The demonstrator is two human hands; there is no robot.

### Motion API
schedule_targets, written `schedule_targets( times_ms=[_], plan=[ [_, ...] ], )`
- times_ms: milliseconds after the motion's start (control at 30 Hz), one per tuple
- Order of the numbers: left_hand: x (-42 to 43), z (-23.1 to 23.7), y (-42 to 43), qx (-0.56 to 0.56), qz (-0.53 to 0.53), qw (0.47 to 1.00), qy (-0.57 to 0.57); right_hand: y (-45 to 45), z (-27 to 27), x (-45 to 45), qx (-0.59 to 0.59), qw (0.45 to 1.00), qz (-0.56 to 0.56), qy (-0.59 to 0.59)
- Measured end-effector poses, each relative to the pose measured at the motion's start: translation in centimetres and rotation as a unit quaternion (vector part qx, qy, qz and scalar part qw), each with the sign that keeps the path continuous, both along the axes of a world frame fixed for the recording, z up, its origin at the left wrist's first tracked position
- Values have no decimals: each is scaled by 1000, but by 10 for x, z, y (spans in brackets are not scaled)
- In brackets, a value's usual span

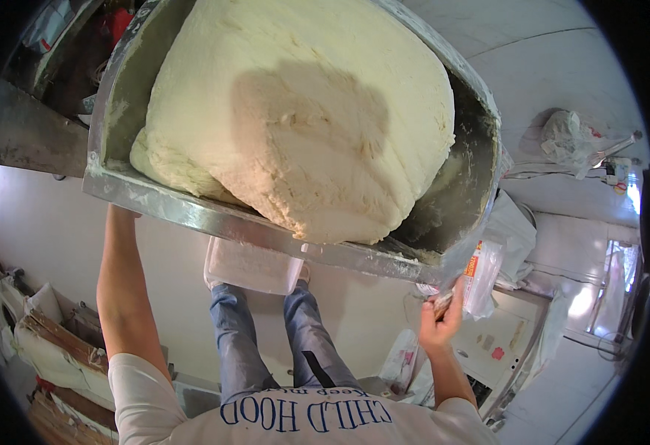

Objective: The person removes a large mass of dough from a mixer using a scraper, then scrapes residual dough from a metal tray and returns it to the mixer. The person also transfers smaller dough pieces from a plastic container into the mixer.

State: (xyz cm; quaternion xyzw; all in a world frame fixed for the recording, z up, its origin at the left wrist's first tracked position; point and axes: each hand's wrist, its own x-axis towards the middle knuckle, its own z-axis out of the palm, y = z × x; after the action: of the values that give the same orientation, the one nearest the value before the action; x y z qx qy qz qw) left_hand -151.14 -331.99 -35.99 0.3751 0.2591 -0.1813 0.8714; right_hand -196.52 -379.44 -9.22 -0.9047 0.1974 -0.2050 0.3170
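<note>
A large mass of pale dough (308,161) fills most of a metal mixer trough (191,208) in front of me. The dough bulges above the front rim, and a shadow falls across its middle. My left hand (130,211) is at the trough's front left corner. Most of it is hidden beneath the rim, so its grip does not show. Just below the front right corner, my right hand (442,317) is closed around a small brown and whitish handle (443,303). What that handle belongs to cannot be made out.
A white plastic tub (255,275) stands on the floor under the trough, by my feet. Packs of clear plastic bags (481,278) hang at the right. A white cabinet (497,339) stands below them. Cloth-covered wooden boards (58,345) lie at the lower left.
</note>
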Motion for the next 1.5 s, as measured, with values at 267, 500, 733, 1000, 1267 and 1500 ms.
schedule_targets(
  times_ms=[267, 500, 733, 1000, 1267, 1500],
  plan=[
    [6, -2, -2, 2, -2, 1000, -4, -19, 70, 88, 289, 947, -107, 94],
    [6, -9, -13, 1, -3, 1000, -4, -59, 73, 186, 409, 888, -184, 103],
    [-8, -22, -14, 48, 20, 998, -27, -118, 29, 303, 317, 926, -167, 121],
    [-40, 230, -68, 186, 31, 957, -221, -175, -37, 348, 200, 954, -216, 61],
    [-46, 242, -63, 597, -113, 738, -293, -170, -57, 405, 60, 996, -69, 20],
    [-44, 242, -63, 569, -128, 748, -318, -164, -46, 452, -144, 988, 11, 47]
  ],
)
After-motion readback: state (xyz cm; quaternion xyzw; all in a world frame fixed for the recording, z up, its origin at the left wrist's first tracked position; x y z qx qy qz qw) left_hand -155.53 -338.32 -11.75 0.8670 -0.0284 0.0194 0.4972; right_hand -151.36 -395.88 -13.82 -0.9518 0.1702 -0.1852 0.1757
